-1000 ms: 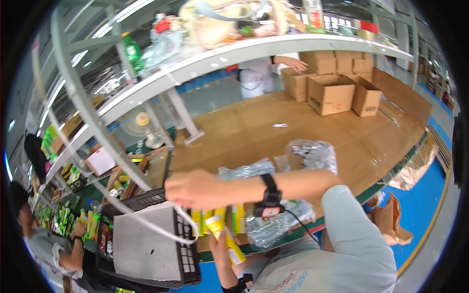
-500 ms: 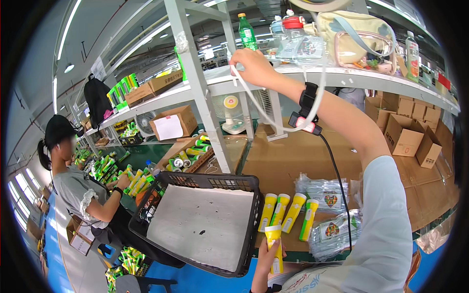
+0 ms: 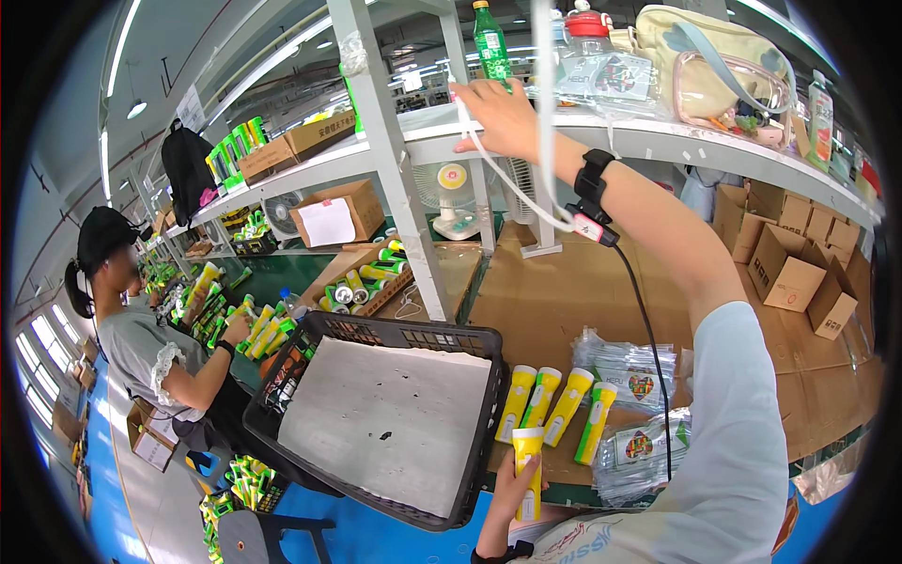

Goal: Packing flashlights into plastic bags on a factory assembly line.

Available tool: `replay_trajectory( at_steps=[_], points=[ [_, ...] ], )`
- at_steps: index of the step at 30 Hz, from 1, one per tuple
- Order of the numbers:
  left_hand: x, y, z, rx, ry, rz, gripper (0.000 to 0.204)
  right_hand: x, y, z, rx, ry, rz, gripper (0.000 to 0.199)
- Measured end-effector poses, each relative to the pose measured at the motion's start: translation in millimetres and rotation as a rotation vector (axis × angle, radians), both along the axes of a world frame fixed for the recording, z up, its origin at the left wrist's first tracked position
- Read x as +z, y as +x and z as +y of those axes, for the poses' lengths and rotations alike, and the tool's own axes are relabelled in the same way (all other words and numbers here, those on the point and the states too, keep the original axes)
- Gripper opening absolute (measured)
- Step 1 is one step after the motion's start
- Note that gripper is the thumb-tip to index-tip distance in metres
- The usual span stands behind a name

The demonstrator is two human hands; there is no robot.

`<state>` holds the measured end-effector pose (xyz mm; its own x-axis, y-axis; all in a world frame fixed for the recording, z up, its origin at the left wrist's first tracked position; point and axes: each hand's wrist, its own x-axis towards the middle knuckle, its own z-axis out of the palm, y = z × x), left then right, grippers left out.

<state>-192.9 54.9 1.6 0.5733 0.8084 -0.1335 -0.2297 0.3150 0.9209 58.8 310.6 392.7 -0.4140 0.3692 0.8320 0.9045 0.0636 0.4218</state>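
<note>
One flashlight in hand: a yellow flashlight [image 3: 528,472] stands upright in the left hand [image 3: 512,489], fingers wrapped around its lower body, just off the near edge of the workbench [image 3: 564,301].
Right hand: the right hand [image 3: 503,117] is raised to the shelf [image 3: 658,141] above the workbench, fingers closed on a white cord [image 3: 512,183] that hangs down past the wrist.
Row on the workbench: four more yellow flashlights [image 3: 554,402] lie side by side just beyond the held one.
Crate: a black crate [image 3: 395,423] lined with grey sheet sits left of that row.
Bags: clear plastic bags [image 3: 629,362] lie right of the row.
Co-worker: a person in a black cap [image 3: 103,235] works far left of the crate.
</note>
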Motion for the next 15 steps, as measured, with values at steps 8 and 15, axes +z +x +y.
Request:
replay_trajectory(
  at_steps=[8,15],
  points=[
    [0.3,28.0,-15.3,-0.123,-0.013,0.07,0.022,-30.0,16.6,-73.3,-0.185,-0.085,0.048,0.107],
    [0.5,47.3,-19.4,-0.249,0.1,0.242,0.025,-122.9,35.1,-315.8,0.234,-0.083,0.375,0.039]
  ],
)
